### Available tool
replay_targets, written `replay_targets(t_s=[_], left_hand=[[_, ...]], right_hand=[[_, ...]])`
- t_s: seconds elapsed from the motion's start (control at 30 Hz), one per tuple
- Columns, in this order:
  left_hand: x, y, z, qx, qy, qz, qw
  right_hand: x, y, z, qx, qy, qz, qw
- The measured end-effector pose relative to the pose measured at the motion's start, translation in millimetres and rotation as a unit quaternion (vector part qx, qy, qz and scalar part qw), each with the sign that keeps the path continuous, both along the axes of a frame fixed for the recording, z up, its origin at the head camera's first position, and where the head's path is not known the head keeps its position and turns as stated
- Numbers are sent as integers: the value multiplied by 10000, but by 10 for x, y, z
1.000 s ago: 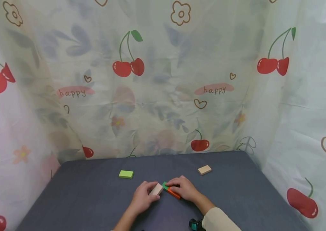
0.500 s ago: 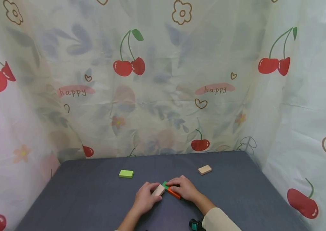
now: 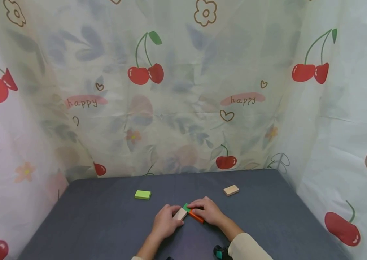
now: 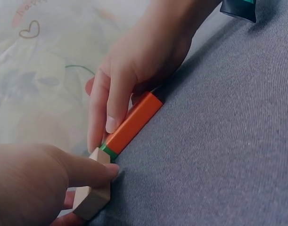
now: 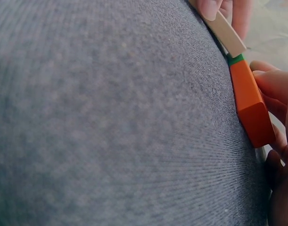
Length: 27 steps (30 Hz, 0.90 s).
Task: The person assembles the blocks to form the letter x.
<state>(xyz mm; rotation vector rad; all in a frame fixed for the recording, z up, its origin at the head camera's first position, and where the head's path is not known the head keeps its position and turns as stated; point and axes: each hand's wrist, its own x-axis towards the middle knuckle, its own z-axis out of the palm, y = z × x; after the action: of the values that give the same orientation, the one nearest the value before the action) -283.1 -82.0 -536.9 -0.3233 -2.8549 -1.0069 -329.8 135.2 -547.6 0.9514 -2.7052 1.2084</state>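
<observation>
My left hand (image 3: 165,222) pinches a pale wooden block (image 3: 180,214) between thumb and fingers, in the middle of the table. One end of that block meets a green block (image 3: 186,207), mostly covered by the fingers. An orange block (image 3: 197,217) lies against the green one, forming a line that slants toward the right. My right hand (image 3: 211,212) holds the orange block, its fingers reaching along the far side to the green one. In the left wrist view the pale block (image 4: 93,197) stands at an angle to the orange block (image 4: 134,120). Only a green sliver (image 5: 235,60) shows in the right wrist view.
A lime green block (image 3: 142,195) lies farther back on the left of the dark grey table (image 3: 99,216). Another plain wooden block (image 3: 231,190) rests at the back right. A printed curtain (image 3: 177,90) surrounds the table's back and sides.
My left hand has slid the pale wooden block slightly right, up to the green block; a gap showed between them earlier. The right hand has stayed in place on the orange block.
</observation>
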Motion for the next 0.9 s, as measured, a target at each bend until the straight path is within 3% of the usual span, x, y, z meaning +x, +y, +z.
replay_targets(t_s=[0.33, 0.9], left_hand=[[16, 84, 62, -96, -228, 322, 9992], [49, 146, 47, -34, -93, 473, 9988]], right_hand=[[-5, 0, -3, 31, 31, 6, 10000], [14, 2, 22, -14, 91, 14, 10000]])
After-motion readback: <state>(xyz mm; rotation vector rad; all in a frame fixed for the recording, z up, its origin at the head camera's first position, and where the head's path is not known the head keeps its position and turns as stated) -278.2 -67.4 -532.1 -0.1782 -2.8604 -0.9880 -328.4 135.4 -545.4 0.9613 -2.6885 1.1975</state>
